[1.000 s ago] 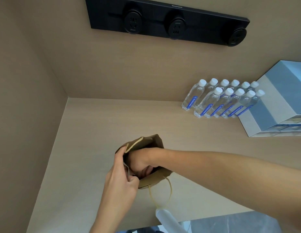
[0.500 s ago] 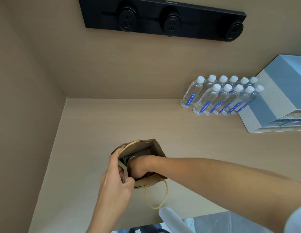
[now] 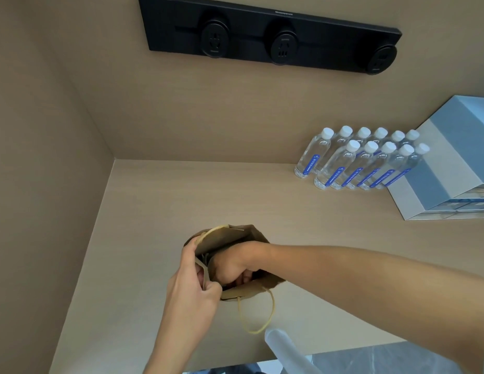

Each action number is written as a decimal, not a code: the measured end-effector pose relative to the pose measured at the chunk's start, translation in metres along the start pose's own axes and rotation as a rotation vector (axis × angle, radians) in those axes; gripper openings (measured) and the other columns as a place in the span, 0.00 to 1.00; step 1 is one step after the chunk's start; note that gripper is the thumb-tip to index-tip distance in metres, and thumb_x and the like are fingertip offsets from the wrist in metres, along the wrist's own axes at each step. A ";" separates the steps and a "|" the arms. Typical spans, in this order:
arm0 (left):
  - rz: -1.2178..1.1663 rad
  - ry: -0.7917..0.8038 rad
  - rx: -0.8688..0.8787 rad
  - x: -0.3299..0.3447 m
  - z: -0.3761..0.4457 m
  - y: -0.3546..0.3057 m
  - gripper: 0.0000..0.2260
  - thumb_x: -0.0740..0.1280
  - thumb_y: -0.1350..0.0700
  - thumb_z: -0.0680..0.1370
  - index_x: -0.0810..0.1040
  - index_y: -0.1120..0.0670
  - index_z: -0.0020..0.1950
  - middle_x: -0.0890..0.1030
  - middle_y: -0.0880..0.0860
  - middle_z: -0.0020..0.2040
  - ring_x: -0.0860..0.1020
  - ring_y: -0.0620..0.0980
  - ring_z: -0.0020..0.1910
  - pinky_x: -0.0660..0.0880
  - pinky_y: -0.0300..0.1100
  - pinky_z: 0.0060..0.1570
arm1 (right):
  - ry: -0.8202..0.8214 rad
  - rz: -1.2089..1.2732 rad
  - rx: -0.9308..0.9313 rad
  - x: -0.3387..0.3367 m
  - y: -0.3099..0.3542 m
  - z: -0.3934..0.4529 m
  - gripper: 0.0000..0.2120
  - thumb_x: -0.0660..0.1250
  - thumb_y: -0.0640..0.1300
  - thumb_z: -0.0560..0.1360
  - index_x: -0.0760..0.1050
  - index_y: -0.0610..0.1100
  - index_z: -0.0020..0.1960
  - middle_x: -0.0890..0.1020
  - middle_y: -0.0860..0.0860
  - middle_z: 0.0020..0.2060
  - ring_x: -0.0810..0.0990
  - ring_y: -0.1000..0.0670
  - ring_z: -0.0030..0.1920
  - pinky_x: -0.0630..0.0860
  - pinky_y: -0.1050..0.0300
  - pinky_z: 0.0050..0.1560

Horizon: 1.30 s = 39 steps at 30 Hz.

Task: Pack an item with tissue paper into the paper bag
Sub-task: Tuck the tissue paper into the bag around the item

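A small brown paper bag [image 3: 230,238] with cord handles stands open on the beige counter [image 3: 303,217]. My left hand [image 3: 191,290] pinches the bag's left rim between thumb and fingers and holds it open. My right hand [image 3: 232,264] is pushed down inside the bag's mouth, fingers curled; what they hold is hidden by the bag and the hand. One cord handle [image 3: 258,314] hangs loose over the bag's near side. No tissue paper or item shows clearly inside.
Several water bottles [image 3: 359,160] stand in two rows at the back right, beside a stack of grey-white boxes [image 3: 446,168]. A black socket strip [image 3: 273,39] is on the back wall. A side wall closes the left. A white tube-like object [image 3: 286,349] pokes up at the counter's front edge.
The view has shifted slightly. My right hand has stayed inside the bag and my left hand keeps hold of the rim; the bag has barely moved.
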<state>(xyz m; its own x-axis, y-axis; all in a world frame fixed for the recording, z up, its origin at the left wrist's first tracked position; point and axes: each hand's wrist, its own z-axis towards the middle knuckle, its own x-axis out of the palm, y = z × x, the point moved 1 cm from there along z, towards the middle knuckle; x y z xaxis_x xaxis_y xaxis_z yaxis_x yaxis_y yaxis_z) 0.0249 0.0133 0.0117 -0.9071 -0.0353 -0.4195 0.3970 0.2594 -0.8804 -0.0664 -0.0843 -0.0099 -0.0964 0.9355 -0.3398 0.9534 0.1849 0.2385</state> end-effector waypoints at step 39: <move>0.097 0.147 0.043 0.000 0.022 -0.004 0.36 0.65 0.63 0.73 0.57 0.35 0.73 0.69 0.45 0.68 0.76 0.40 0.41 0.70 0.25 0.34 | -0.282 -0.433 0.047 -0.007 -0.014 -0.011 0.15 0.65 0.32 0.76 0.75 0.37 0.62 0.78 0.41 0.49 0.80 0.42 0.46 0.72 0.53 0.34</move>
<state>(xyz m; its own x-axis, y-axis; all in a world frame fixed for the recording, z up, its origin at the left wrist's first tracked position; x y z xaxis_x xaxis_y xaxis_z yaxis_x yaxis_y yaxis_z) 0.0261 -0.0092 0.0104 -0.8738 0.1301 -0.4685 0.4862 0.2130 -0.8475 -0.0824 -0.0900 -0.0012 -0.4102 0.6579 -0.6316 0.8558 0.5171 -0.0172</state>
